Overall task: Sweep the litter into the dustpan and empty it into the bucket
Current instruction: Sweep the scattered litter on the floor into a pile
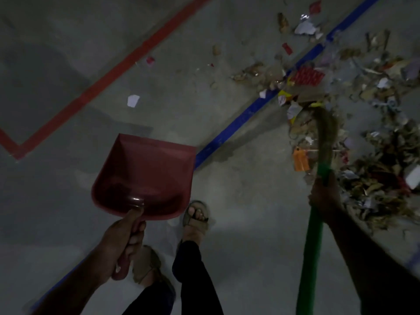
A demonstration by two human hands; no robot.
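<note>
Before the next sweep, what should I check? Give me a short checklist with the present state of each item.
1. Left hand grips the dustpan handle: ok.
2. Right hand grips the broom shaft: ok.
3. Broom bristles reach the litter pile: ok.
4. Dustpan set down beside the pile: not ok, it is held apart, left of the blue line.
5. Dustpan empty: ok, no litter shows inside.
6. Bucket within reach: cannot tell, none in view.
</note>
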